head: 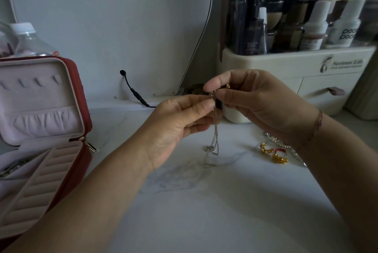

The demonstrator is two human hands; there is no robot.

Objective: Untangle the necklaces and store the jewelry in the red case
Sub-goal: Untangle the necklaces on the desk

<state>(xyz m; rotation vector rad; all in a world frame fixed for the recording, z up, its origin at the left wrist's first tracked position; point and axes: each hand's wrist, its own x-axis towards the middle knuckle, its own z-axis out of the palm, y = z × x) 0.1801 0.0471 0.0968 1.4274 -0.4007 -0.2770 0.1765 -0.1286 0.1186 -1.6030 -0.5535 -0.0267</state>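
1. White marble-look tabletop (225,201) ran under everything; both forearms came in over it from the near edge.
2. Cream organiser (266,64) sat at the back right, packed with bottles and tubes, one drawer in its front.
3. Red case (78,173) stood at the far left, lid up. Pale pink lining: hooks and a gathered pocket in the lid, ring rolls in the base. A dark chain (12,167) already lay in the left compartment.
4. Clear plastic bottle (28,39) with a white cap stood behind the case lid.
5. Right hand (259,105) was raised mid-table, thumb and forefinger pinching the top of the thin necklace (215,130). A small gold piece (228,86) showed between its fingers; couldn't tell what it was.
6. Left hand (173,127) was palm-up just beside it, thumb and fingertips pinching the same necklace at the same spot. Fingertips of the two hands were nearly touching.
7. Necklace hung straight down from the pinch; its silver pendant (208,148) and bottom loop were at table level, in front of the hands.
8. Black cable (133,91) was plugged in at the back wall, centre-left.
9. Silver chain (274,140) lay on the table, partly hidden under the right wrist.
10. Two gold earrings (266,148) and a red-and-white ring (280,151) were clustered right beside that chain, well apart from the case.
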